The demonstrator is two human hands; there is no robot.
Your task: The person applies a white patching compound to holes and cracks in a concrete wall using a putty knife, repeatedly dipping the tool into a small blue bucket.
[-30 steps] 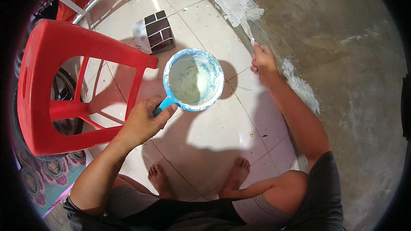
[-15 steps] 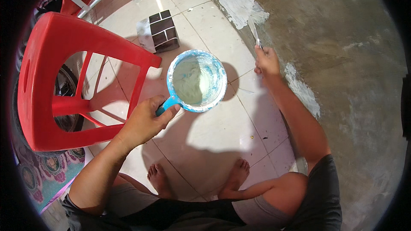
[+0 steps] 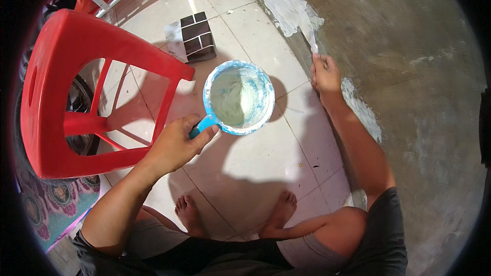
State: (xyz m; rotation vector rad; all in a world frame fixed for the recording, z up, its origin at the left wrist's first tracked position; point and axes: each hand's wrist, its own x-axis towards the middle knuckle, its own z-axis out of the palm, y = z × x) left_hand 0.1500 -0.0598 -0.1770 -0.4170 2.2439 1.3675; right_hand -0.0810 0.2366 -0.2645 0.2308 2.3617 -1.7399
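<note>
- Tiled floor under us, pale with a strong shadow across it; both our feet are bare on it.
- Far left: patterned cloth low down, with a wheel partly hidden behind the red stool. Stool sits close to our left forearm, so mind the elbow.
- Left hand: fingers closed round the handle of the blue dipper, thumb on top. Dipper is up in front of us, mouth toward the camera, rim and inner wall smeared white.
- White paste inside the dipper, looks thick. We'd hold the mouth level and near the wall so drips land in the cup.
- Brick-patterned block on the floor beyond the dipper, apart from it.
- White coat runs along the wall's bottom edge, ragged on its near end.
- Scraper: blade appears to lie on that ragged end; exact contact angle we can't tell. Our take: low blade angle, even pressure, one smooth pull, feather the edge thin.
- Right hand: clamped on the scraper's handle, fingers wrapped, handle mostly hidden.
- Lower white patch is just beside our right forearm; we'd lift the arm clear so it doesn't smear.
- Far right: grey-brown wall, mostly bare, faint pale streaks.
</note>
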